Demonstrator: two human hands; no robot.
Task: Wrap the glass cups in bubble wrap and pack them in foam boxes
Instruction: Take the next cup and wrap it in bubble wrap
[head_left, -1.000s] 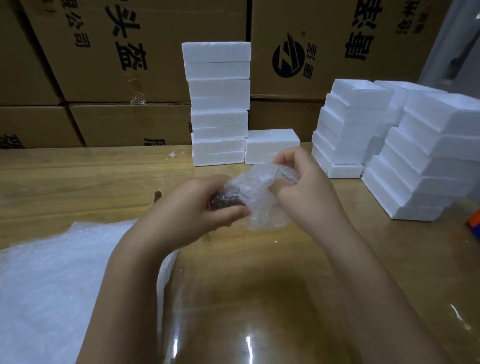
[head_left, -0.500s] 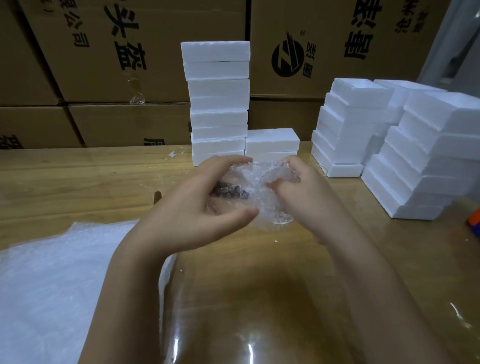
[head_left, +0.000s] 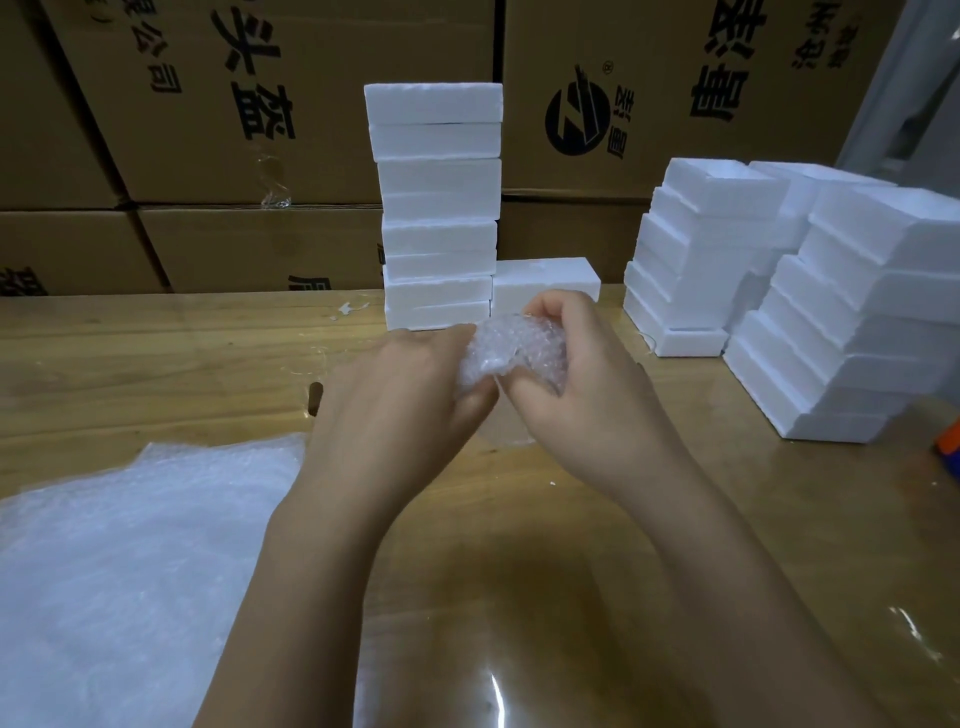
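Bubble wrap (head_left: 506, 353) now bunched shut, translucent, crumpled.

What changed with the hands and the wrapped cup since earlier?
The left hand and right hand drew together around the wrapped cup; its dark patch, visible earlier, is now covered. Both still grip it. Foam box stacks and the spare bubble wrap stayed put.

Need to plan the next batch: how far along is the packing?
Done: foam boxes stand in a tall stack at the back; whether any are filled cannot be seen. In hand: the left hand and right hand both grip a bubble-wrapped bundle above the table. Left: the bundle is not yet in a box, and spare bubble wrap lies at the near left.
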